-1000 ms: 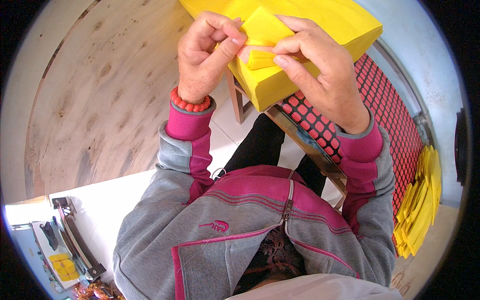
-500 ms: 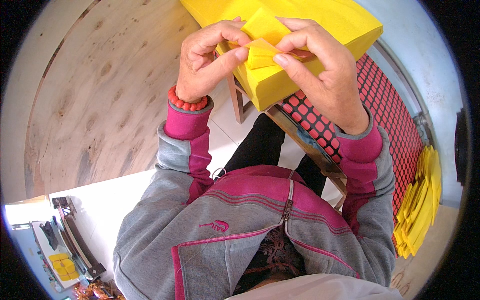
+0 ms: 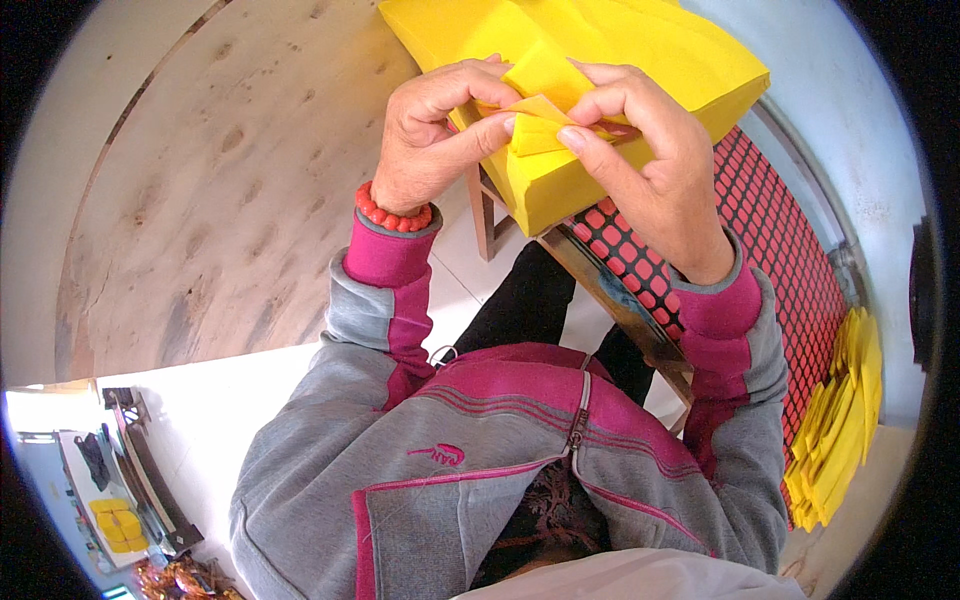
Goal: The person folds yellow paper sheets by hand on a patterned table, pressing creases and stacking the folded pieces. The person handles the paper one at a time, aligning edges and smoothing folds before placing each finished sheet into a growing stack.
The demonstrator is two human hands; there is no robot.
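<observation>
Up front, a boxy yellow bag (image 3: 560,195) of cloth-like material rests on a bench with a red-and-black patterned top. Both hands are at its near end, pinching a small folded yellow flap (image 3: 540,132). My left hand (image 3: 430,130), with a red bead bracelet (image 3: 393,210) at the wrist, grips the flap's left side between thumb and forefinger. On the other side, my right hand (image 3: 655,155) pinches the flap the same way, its thumb on the near face. A square yellow tab (image 3: 548,72) stands up between the hands. The remaining fingers are partly hidden behind the folds.
To the left is a large wooden board (image 3: 220,190). The patterned bench top (image 3: 770,230) runs along the right, beside a pale wall. A stack of flat yellow pieces (image 3: 838,425) lies at its near right end. At far lower left, a table (image 3: 85,470) holds yellow items.
The view has shifted slightly, so hands and bag appear lower. My left hand sits a little closer to my right. Both keep their pinch on the flap.
</observation>
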